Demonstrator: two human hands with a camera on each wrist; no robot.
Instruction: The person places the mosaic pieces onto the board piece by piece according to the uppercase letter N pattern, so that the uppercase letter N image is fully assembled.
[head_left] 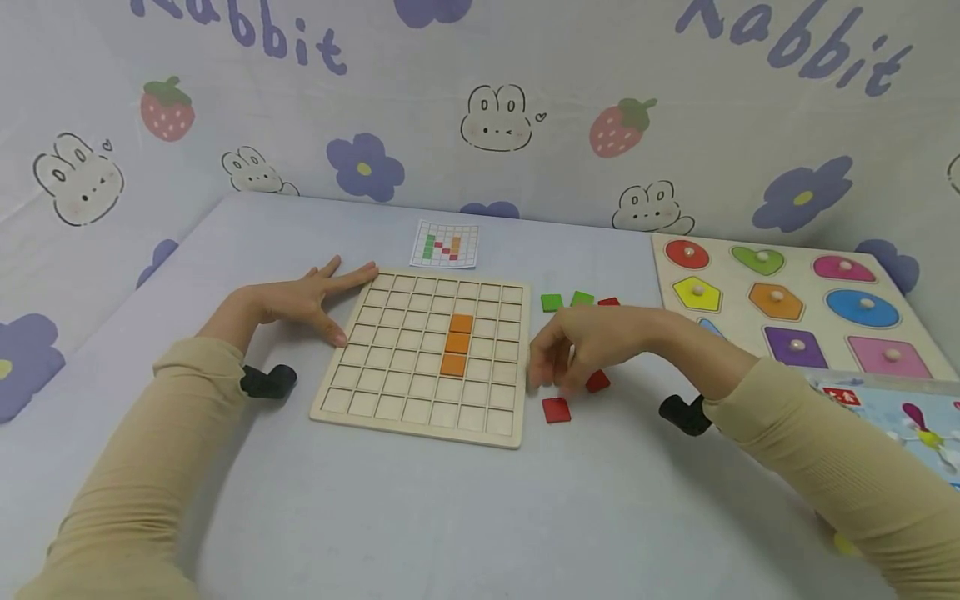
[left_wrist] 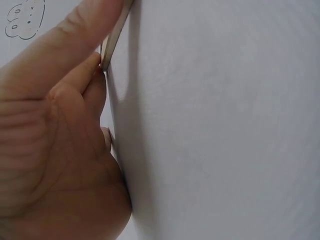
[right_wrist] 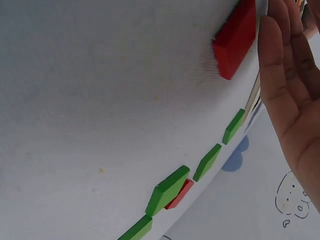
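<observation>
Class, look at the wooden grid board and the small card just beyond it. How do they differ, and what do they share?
Size: the board is much larger than the card.
Colours: the board holds only three orange tiles, while the card shows green, red and orange.
Touch: the left hand touches the board; no hand touches the card.
Shared: both lie flat and are marked out in squares.

Bare hands [head_left: 303, 298], tan sleeves [head_left: 142, 442], black wrist cameras [head_left: 279, 382]
</observation>
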